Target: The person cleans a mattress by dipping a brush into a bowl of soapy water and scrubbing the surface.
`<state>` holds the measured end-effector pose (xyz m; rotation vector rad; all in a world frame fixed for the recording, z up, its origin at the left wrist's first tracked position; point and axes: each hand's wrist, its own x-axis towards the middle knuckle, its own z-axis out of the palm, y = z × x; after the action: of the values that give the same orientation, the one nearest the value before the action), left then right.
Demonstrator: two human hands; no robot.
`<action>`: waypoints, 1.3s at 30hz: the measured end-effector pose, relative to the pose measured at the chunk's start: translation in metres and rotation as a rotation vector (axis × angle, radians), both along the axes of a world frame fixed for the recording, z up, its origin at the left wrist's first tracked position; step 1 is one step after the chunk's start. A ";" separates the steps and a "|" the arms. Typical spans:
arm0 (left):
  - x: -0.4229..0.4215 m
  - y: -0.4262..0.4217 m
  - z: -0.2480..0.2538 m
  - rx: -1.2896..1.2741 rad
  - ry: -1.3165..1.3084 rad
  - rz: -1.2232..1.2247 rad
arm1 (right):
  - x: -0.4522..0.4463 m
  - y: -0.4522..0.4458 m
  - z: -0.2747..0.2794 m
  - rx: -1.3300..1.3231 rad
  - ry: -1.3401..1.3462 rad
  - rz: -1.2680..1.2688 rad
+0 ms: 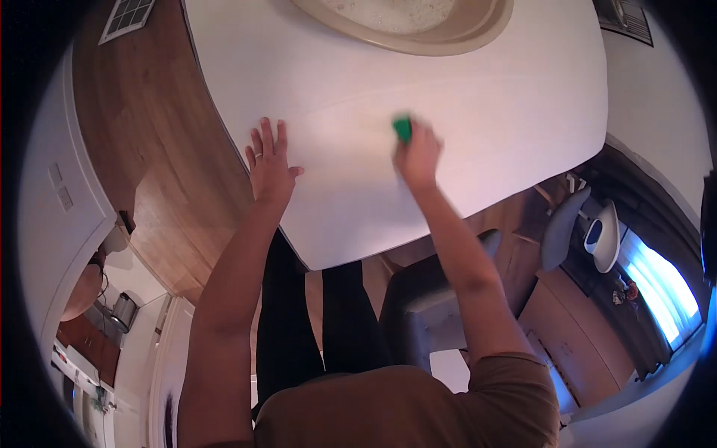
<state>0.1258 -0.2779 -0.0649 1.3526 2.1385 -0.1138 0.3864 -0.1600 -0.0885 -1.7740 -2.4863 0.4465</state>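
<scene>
My right hand (420, 153) is closed around a small green sponge (402, 128), pressed to the white tabletop (351, 201). Both the hand and the sponge are blurred by motion, so the sponge's far side is unclear. Flat on the table near its left edge lies my left hand (271, 164), fingers spread and holding nothing; a ring shows on one finger. Beyond both hands a beige basin (418, 46) of foamy water (388, 13) stands on the table, partly cut off by the top of the view.
Grey chairs (564, 228) stand to the right of the table, and a dark padded seat (418, 287) is by its near edge. Wooden floor (175, 149) runs along the left side. A bright window (661, 284) with dark curtains is at the far right.
</scene>
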 end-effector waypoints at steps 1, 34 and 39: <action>0.001 0.001 0.000 0.004 -0.011 0.001 | 0.048 -0.047 0.000 -0.014 -0.026 0.025; -0.003 -0.008 -0.011 0.122 -0.062 0.042 | -0.154 0.010 -0.001 0.132 0.136 0.148; -0.004 -0.008 -0.004 0.067 -0.101 0.045 | 0.060 -0.150 0.026 -0.249 -0.209 0.022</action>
<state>0.1222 -0.2858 -0.0693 1.3184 2.1035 0.0435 0.4459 -0.3096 -0.0626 -1.9780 -2.6946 0.6277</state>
